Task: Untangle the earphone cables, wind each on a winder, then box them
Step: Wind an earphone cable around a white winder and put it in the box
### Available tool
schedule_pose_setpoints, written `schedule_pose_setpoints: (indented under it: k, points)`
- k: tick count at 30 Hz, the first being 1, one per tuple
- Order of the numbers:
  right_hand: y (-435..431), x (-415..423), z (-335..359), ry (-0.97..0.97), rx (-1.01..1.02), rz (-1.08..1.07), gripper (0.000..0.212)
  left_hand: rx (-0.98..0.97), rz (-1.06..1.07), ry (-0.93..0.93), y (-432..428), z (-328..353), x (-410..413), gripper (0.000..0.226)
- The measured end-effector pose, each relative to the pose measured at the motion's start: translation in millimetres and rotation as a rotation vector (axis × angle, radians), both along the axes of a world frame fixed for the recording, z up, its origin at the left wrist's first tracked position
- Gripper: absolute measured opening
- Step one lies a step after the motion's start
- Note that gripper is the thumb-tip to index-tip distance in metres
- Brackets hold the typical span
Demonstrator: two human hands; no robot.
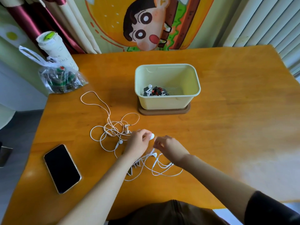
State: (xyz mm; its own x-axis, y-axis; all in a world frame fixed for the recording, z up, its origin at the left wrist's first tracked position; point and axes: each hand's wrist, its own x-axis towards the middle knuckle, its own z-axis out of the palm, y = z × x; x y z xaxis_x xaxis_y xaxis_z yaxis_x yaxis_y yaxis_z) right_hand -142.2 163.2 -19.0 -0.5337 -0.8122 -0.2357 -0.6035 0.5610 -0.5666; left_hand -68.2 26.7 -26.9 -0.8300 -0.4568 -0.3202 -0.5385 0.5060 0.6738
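Hands over orange wooden table: left hand pinches small white oval winder; right hand pinches thin white earphone cable, loops trailing beneath. Pinkish tangled earphones just left. Pale-yellow plastic box beyond, wound earphone sets inside. Black smartphone near left.

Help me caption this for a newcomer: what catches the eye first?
The tangle of white earphone cables sprawled mid-table, where the left hand pinches a small white piece beside the right hand. Behind them, a pale yellow box holds wound earphones; a black phone lies left.
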Motion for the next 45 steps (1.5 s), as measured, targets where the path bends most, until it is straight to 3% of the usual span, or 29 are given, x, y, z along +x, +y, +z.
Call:
schedule_pose_setpoints:
  k: [3, 8, 13, 20, 23, 27, 32, 37, 42, 45]
  points:
    - [3, -14, 24, -0.116, -0.137, -0.141, 0.014, 0.31, -0.021, 0.084, 14, 15, 3, 0.022]
    - [10, -32, 51, -0.117, -0.216, -0.241, 0.012, 0.347, -0.044, 0.143, 16, 34, 8, 0.016]
    - [13, -44, 71, 0.09, -0.283, -0.274, 0.017, 0.202, -0.115, 0.064, 4, 37, 5, 0.014]
    - [25, -44, 76, 0.417, -0.214, -0.282, 0.024, 0.258, 0.001, 0.239, 6, 63, 2, 0.015]
    - [22, -20, 75, 0.211, -0.355, -0.16, 0.016, 0.232, 0.065, 0.346, 9, 76, -4, 0.014]
    - [14, 0, 68, -0.053, -0.249, -0.146, 0.021, 0.299, 0.083, 0.363, 14, 90, -9, 0.012]
    - [20, -7, 79, -0.061, -0.254, -0.189, 0.018, 0.42, 0.068, 0.333, 11, 98, -5, 0.016]
    - [33, -16, 85, 0.015, -0.302, -0.284, 0.017, 0.217, -0.03, 0.146, 2, 89, 1, 0.006]
    - [38, -22, 82, 0.106, -0.302, -0.363, 0.014, 0.183, -0.104, 0.143, 7, 92, 7, 0.016]
    - [34, -14, 85, 0.07, -0.286, -0.224, 0.044, 0.164, -0.17, 0.135, 11, 99, 6, 0.021]
